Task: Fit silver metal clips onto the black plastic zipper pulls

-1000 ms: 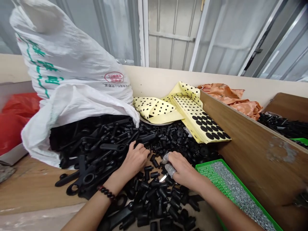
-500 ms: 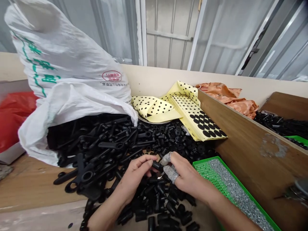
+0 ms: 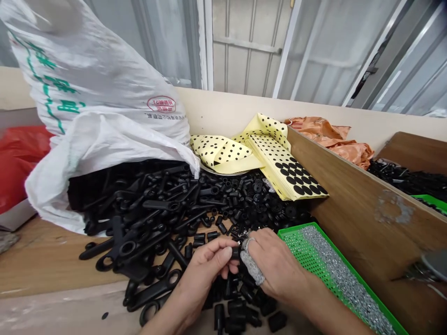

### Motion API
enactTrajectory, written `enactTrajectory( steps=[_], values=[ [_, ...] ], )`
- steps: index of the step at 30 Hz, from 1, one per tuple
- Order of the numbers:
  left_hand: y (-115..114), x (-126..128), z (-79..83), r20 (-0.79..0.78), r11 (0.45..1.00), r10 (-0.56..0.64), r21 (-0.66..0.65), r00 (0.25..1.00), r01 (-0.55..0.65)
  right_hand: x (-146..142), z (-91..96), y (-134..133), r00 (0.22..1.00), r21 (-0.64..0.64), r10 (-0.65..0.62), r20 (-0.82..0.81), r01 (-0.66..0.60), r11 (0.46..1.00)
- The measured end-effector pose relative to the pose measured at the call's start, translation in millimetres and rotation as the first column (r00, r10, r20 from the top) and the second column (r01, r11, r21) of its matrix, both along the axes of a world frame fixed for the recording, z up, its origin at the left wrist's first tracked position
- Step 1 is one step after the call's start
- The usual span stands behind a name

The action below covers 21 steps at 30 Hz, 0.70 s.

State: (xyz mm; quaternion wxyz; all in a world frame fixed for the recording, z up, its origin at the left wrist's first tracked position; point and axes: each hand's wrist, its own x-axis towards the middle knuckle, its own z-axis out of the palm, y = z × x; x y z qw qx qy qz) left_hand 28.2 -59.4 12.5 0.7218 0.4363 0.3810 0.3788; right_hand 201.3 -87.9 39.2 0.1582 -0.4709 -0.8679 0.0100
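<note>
Between the thumb and fingers of my left hand (image 3: 213, 263) is a short black plastic cylinder (image 3: 235, 253). My right hand (image 3: 275, 263) is at the cylinder's right end, its fingers curled together. Grey wrapping covers some of those fingers, and whatever they pinch is hidden. Loose black cylinders (image 3: 237, 309) lie under and in front of both hands. Behind them spreads a pile of small black caps and sleeves (image 3: 258, 197). Black crank-like handles (image 3: 164, 204) with ring ends are heaped to the left.
A white woven sack (image 3: 115, 93) opens onto the handles at left. The green perforated tray (image 3: 303, 251) at right holds small shiny metal parts. Yellow sheets with black round stickers (image 3: 282, 167) lie at the back, against a wooden divider (image 3: 349, 204). Orange bags (image 3: 335, 139) are beyond it.
Both hands have moved slightly lower and to the right. My right hand has turned, its wrapped fingers now curled closer at the cylinder's end. A shiny metal bit seen below the cylinder no longer shows there.
</note>
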Motion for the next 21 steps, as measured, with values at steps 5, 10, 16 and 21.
enactTrajectory(
  steps=[5, 10, 16, 21],
  values=[
    [-15.4, -0.3, -9.0, -0.083, 0.994, 0.016, 0.105, 0.996, -0.007, -2.9, -1.1, -17.0, 0.962, -0.255, -0.074, -0.264, 0.004, 0.967],
    [-26.2, -6.0, -10.7, -0.269, 0.939, 0.130, 0.342, 0.954, -0.032, -4.6, -4.4, -25.7, 0.844, -0.496, -0.269, -0.464, 0.004, 0.868],
    [-27.8, -7.8, -8.0, -0.210, 0.979, 0.138, 0.175, 0.968, -0.102, -6.0, -6.5, -29.0, 0.909, -0.435, -0.167, -0.381, -0.016, 0.900],
    [-34.1, -9.4, -10.6, -0.173, 0.995, 0.086, 0.065, 0.981, -0.075, -3.1, -7.5, -31.4, 0.964, -0.362, -0.027, -0.265, -0.073, 0.929]
  ],
)
